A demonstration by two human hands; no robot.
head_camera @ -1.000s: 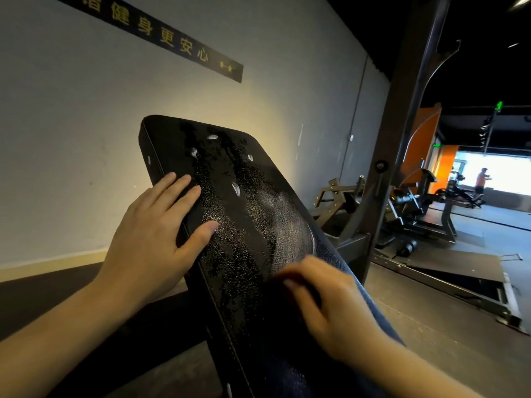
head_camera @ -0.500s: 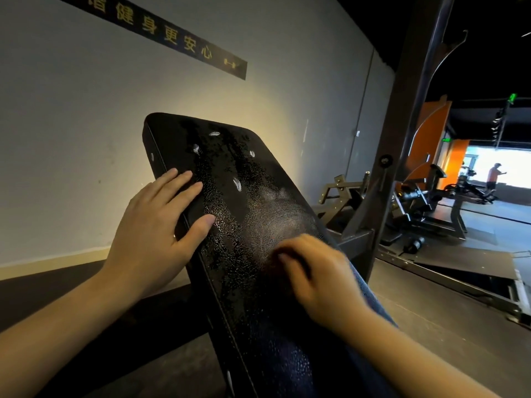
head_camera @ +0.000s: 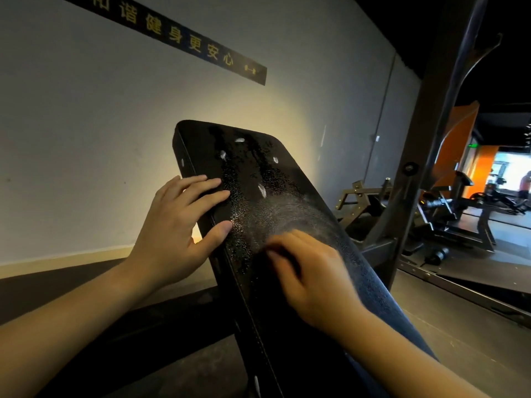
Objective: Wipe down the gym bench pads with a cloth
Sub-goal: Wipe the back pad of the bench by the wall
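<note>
In the middle of the view, a black bench pad (head_camera: 258,168) stands steeply tilted, its top end raised toward the wall (head_camera: 86,139) and its lower end running down out of the bottom edge. Its grained face is wet with fine spray, with a few white blobs of foam (head_camera: 261,191) on the upper half and a pale, smeared arc (head_camera: 290,214) just above the right hand.

The left hand (head_camera: 172,225) lies against the pad's left edge. Its fingers (head_camera: 207,191) are nearly straight and laid flat over the edge onto the face, and its thumb (head_camera: 222,228) presses the face lower down. Its grip is released and grasps nothing.

The right hand (head_camera: 316,282) is on the middle of the pad face, knuckles up and fingers bent downward. It is blurred, so whether its grip is clenched on anything cannot be told. A dark bluish strip (head_camera: 388,297) runs from under this hand down the pad's right side. It may be the cloth, but that is not clear.

High on the wall is a black banner (head_camera: 186,41) with yellow characters and a small dumbbell mark. Just right of the pad, a dark steel upright (head_camera: 425,139) rises at a slant. Beyond it stand weight machines (head_camera: 448,214) on the grey floor (head_camera: 459,326), with an orange panel (head_camera: 457,139) behind them. A distant person (head_camera: 525,185) is at the bright far end of the room.
</note>
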